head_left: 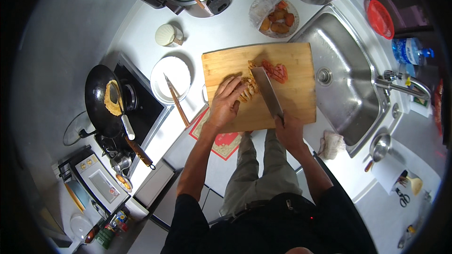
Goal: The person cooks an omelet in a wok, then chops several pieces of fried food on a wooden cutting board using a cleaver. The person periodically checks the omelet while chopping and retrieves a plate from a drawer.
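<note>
My right hand (289, 131) is wrapped round the handle of a cleaver (267, 92), its broad blade slanting over a wooden cutting board (296, 99). Along the blade's left side lie orange-brown sliced pieces of food (248, 93), of a kind I cannot make out. My left hand (226, 102) lies at the board's left side, fingers stretched out and fingertips touching those slices. Just right of the blade's tip is a small heap of red chopped pieces (275, 71). Whether the edge touches the board cannot be seen.
Left of the board stands a white bowl (170, 77) with wooden chopsticks (177, 106) across it. A black wok (100, 108) with flat yellow food and a spatula sits on the stove. A steel sink (346, 51) adjoins the right. Beyond the board is a dish of orange-brown pieces (279, 27).
</note>
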Motion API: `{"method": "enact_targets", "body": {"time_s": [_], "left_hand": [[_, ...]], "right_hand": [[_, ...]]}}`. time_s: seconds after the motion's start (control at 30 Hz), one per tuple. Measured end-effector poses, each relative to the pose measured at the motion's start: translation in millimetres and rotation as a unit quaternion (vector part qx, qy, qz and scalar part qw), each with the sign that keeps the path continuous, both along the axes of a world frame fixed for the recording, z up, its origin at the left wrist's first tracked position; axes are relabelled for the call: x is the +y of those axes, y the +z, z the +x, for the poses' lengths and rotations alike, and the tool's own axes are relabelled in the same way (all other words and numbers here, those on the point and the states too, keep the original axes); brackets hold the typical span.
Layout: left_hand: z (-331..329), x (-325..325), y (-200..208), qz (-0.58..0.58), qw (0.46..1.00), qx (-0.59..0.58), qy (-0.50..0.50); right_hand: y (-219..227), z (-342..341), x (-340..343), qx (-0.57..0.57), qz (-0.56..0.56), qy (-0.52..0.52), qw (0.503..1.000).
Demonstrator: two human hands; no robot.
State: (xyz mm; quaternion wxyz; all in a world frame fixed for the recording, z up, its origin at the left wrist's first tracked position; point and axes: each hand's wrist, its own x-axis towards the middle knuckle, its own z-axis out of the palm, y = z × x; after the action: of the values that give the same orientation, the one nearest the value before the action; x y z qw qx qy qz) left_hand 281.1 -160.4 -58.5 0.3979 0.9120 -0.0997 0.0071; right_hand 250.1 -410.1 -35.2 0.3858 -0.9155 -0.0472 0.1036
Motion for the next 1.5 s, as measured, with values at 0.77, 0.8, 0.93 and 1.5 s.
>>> {"method": "enact_targets", "body": {"time_s": [0.77, 0.8, 0.93, 1.5], "left_hand": [[-27, -39, -40, 0.047, 0.977, -0.021, 0.209], [-26, -41, -36, 0.049, 0.975, -0.030, 0.214], [-40, -29, -14, 0.026, 0.972, -0.034, 0.233], [-49, 4, -28, -0.031, 0.955, -0.012, 0.295]], "right_hand": [[7, -17, -7, 0.024, -0.019, 0.013, 0.999], [7, -17, -7, 0.021, -0.024, 0.014, 0.999], [10, -17, -5, 0.042, -0.021, 0.010, 0.999], [9, -19, -10, 0.015, -0.036, -0.002, 0.999]]}}
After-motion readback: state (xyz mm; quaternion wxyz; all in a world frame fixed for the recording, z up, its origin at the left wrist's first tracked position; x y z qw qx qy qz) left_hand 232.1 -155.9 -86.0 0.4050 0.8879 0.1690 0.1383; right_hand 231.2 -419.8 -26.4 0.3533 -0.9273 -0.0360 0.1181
